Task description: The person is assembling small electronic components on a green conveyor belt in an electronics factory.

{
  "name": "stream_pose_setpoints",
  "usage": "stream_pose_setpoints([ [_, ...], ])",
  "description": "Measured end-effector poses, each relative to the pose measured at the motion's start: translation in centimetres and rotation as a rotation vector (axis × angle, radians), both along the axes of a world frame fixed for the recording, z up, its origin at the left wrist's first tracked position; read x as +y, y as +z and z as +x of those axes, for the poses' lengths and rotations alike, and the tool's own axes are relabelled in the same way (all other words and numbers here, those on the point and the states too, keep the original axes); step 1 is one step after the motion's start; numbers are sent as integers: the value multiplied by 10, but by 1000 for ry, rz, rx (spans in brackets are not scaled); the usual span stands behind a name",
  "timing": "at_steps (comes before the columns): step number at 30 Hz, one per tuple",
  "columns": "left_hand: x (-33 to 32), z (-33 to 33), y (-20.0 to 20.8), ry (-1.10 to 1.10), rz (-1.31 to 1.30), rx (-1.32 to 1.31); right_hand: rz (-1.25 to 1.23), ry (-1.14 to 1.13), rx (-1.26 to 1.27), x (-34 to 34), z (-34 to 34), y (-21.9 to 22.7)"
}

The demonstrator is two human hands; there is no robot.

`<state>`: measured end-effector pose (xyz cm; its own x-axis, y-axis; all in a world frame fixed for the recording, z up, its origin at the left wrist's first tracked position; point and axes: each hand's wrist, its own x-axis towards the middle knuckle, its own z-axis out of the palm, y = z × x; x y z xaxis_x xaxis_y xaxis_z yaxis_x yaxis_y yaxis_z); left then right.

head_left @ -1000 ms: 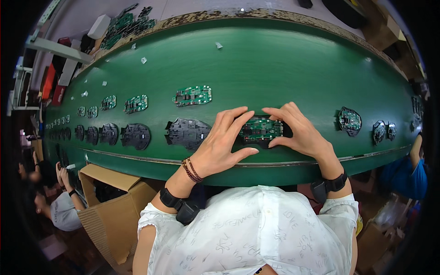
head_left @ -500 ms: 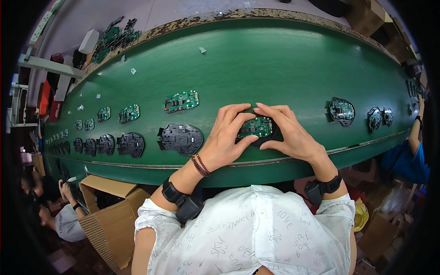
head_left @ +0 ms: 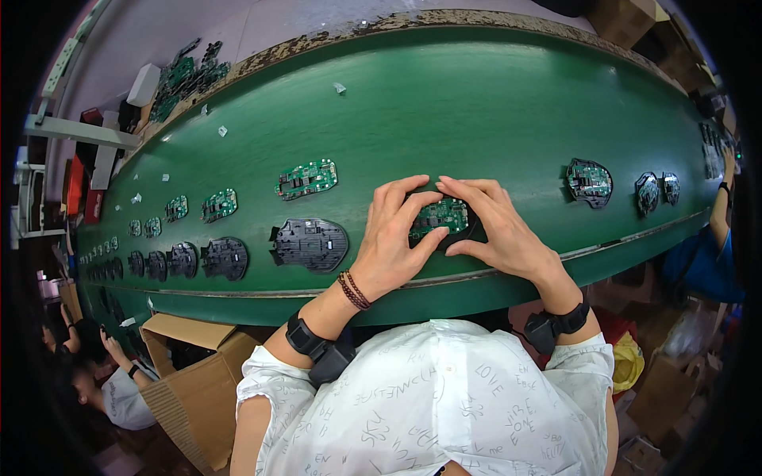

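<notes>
Green oblong circuit board (head_left: 444,214) and rounded black plastic shell (head_left: 465,236), grasped between our hands (head_left: 389,239), deserve even pressure.

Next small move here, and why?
Probably press the green board evenly into the black shell: left hand and right hand curl around both, and the unit farther right has its board inside a similar shell. Seating can't be confirmed.

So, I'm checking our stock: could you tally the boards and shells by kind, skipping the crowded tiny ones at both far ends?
Loose green boards: 5
Bare dark shells: 5
Board-topped dark shells: 4, one between the left hand and right hand
Total: 14
</notes>
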<state>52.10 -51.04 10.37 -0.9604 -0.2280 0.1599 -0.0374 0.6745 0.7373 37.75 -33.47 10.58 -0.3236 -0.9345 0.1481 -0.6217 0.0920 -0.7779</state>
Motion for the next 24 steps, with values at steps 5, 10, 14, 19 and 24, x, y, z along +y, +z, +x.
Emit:
stream_pose_setpoints([
  [5,0,-1,-2,3,-12,15,10,-12,-2,0,1,0],
  [10,0,-3,3,11,-2,-17,13,-16,-7,1,0,0],
  [14,-2,-2,3,-1,-13,-5,18,-10,1,-2,1,2],
  [19,-2,-1,-1,-22,-127,-6,30,-5,24,-2,3,3],
  [24,-3,-3,-3,-20,-92,11,1,-10,34,-2,3,-1],
])
